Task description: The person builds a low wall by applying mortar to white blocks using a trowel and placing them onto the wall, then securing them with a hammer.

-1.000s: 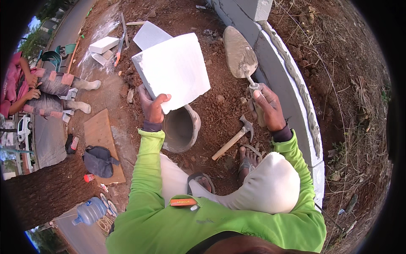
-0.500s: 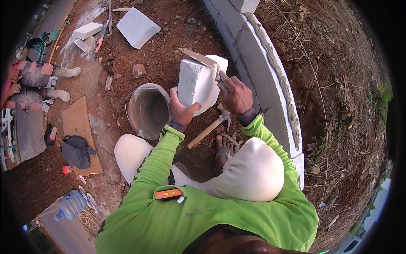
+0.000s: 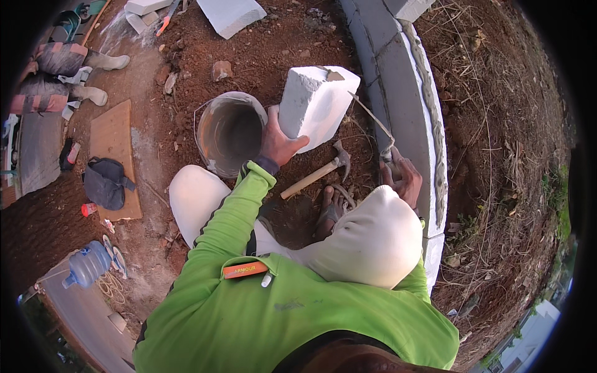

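Left hand (image 3: 281,142) has a white block (image 3: 318,107) by its near end, right hand (image 3: 405,176) is holding a trowel (image 3: 374,120) (blade pretty much edge-on from here). Claw hammer (image 3: 314,178) just lying in the dirt (image 3: 292,34), bucket (image 3: 209,144) to its left, grey wall (image 3: 403,102) off right.

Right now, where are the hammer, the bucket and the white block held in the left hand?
Hammer (image 3: 314,176), head view: on its wooden handle.
Bucket (image 3: 213,140), head view: on the left side of its inner wall.
Held white block (image 3: 324,105), head view: middle of its broad face.
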Action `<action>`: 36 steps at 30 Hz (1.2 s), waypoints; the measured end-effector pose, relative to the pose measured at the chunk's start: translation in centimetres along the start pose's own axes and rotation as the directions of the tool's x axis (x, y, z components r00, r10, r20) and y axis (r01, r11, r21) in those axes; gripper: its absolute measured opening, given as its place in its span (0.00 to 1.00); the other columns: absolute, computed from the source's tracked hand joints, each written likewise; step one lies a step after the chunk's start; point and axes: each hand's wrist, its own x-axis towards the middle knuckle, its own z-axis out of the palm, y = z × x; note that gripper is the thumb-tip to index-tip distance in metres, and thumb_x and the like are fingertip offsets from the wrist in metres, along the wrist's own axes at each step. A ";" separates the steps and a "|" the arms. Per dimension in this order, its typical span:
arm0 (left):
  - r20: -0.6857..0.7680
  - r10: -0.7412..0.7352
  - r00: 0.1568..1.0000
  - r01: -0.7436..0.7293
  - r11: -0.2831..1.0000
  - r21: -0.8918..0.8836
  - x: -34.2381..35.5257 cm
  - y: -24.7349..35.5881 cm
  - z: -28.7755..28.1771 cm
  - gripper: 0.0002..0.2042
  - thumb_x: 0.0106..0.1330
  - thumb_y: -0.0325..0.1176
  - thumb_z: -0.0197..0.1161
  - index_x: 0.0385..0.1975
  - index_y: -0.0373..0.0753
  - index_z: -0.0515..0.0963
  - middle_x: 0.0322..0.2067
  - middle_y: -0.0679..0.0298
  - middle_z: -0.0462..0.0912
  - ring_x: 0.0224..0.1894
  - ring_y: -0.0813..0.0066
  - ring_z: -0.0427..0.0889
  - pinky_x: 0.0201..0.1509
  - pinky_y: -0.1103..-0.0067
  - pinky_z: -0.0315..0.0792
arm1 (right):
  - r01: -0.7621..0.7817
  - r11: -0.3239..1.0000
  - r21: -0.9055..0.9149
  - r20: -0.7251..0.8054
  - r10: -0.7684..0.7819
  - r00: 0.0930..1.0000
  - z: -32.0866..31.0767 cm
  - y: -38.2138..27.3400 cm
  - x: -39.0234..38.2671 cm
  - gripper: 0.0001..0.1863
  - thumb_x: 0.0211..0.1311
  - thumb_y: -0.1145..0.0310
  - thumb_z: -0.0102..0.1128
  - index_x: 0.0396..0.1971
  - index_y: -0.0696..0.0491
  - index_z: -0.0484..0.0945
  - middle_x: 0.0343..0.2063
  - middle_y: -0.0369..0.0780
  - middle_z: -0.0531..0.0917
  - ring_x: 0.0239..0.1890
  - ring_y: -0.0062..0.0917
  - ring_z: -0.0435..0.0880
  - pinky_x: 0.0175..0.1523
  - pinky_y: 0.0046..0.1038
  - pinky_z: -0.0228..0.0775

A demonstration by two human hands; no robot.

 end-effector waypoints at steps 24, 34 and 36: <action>0.372 -0.020 0.928 -0.119 0.931 0.345 -3.1 -4.2 6.0 0.32 0.67 0.61 0.57 0.65 0.47 0.72 0.69 0.55 0.70 0.63 0.55 0.73 0.67 0.59 0.65 | 0.862 0.493 -0.118 0.979 -0.087 0.183 24.6 -27.9 12.8 0.20 0.56 0.53 0.67 0.43 0.50 0.90 0.43 0.43 0.90 0.48 0.38 0.90 0.53 0.37 0.82; -0.136 0.157 0.978 -0.154 0.988 0.031 -3.7 -2.0 3.1 0.46 0.44 0.37 0.79 0.64 0.33 0.62 0.57 0.44 0.76 0.57 0.43 0.78 0.63 0.59 0.72 | 0.478 0.873 -0.099 0.993 0.060 0.097 22.7 -27.4 20.3 0.23 0.65 0.46 0.63 0.28 0.54 0.84 0.13 0.38 0.76 0.13 0.25 0.73 0.21 0.33 0.67; -0.145 0.152 0.978 -0.149 0.988 0.034 -3.7 -2.2 3.2 0.47 0.44 0.38 0.79 0.66 0.34 0.61 0.58 0.44 0.75 0.58 0.43 0.78 0.64 0.59 0.72 | 0.465 0.877 -0.119 0.987 0.055 0.149 21.2 -27.8 21.6 0.23 0.64 0.46 0.64 0.29 0.54 0.84 0.13 0.37 0.75 0.13 0.24 0.73 0.19 0.33 0.66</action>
